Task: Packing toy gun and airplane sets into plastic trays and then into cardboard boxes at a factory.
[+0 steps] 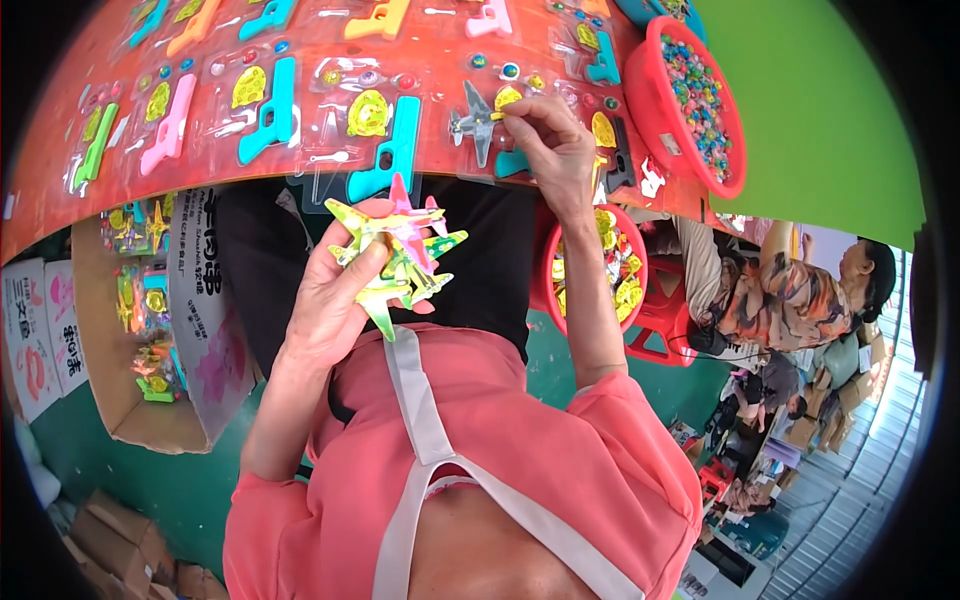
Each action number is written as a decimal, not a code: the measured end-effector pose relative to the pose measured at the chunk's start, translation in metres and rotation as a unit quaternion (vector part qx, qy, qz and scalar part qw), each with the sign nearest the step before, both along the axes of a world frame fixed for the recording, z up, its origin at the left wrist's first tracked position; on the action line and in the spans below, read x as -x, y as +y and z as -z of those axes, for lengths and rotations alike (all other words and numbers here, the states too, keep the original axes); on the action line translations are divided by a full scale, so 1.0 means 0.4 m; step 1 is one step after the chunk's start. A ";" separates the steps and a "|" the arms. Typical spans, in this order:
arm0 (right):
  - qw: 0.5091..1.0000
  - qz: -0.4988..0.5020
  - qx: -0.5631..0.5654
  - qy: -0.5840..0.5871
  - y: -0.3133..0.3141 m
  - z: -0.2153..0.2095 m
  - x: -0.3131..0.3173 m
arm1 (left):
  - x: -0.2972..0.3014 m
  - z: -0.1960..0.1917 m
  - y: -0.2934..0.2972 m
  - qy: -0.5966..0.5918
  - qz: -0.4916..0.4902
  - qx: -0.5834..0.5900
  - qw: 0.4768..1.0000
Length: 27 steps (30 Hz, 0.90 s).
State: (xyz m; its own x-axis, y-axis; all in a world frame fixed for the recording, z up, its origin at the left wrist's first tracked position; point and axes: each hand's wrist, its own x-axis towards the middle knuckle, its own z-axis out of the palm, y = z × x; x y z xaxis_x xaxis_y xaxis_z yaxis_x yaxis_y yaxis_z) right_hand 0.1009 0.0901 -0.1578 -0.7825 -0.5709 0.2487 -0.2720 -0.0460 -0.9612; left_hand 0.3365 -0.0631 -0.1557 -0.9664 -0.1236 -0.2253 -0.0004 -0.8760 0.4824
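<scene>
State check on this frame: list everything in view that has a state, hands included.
Left hand, closed
Pink and yellow-green toy airplanes, bunched in that hand
Right hand, fingertips at the gray toy airplane; grip unclear
Gray toy airplane, wings spread
Center teal toy pistol, lying in a clear blister tray
Upper red basin, open, filled with multicolored balls
Lower red basin, open, holding toys
Cardboard box, open, holding packed toy sets

You wear a coral-pink top (540,440) with short sleeves (645,425) and black trousers (490,265). A pale grey strap (418,405) runs down your front (two bands join at the chest, like a Y). Your left hand (335,285) and right hand (556,148) are bare.
</scene>
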 end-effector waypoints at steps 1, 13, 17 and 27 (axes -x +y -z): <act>0.994 0.018 -0.059 0.095 -0.002 0.002 0.000 | -0.005 0.001 -0.002 0.000 -0.002 0.000 1.000; 0.900 0.003 -0.246 0.359 0.008 -0.020 -0.009 | 0.023 -0.025 -0.016 -0.001 -0.015 0.041 0.999; 0.951 -0.014 -0.198 0.237 -0.001 -0.100 -0.061 | 0.041 -0.029 -0.020 0.001 -0.029 0.036 0.999; 0.909 -0.220 -0.225 0.272 -0.099 -0.232 -0.196 | 0.027 -0.039 0.008 0.032 -0.051 0.086 0.995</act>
State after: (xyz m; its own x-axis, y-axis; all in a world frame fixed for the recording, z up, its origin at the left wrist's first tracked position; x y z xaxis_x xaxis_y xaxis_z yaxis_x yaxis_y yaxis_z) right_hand 0.1793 0.0504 -0.0648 -0.2840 -0.9390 0.1938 -0.7633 0.0991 -0.6384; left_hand 0.3255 -0.0599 -0.1402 -0.9586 -0.2523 -0.1318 0.1184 -0.7747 0.6212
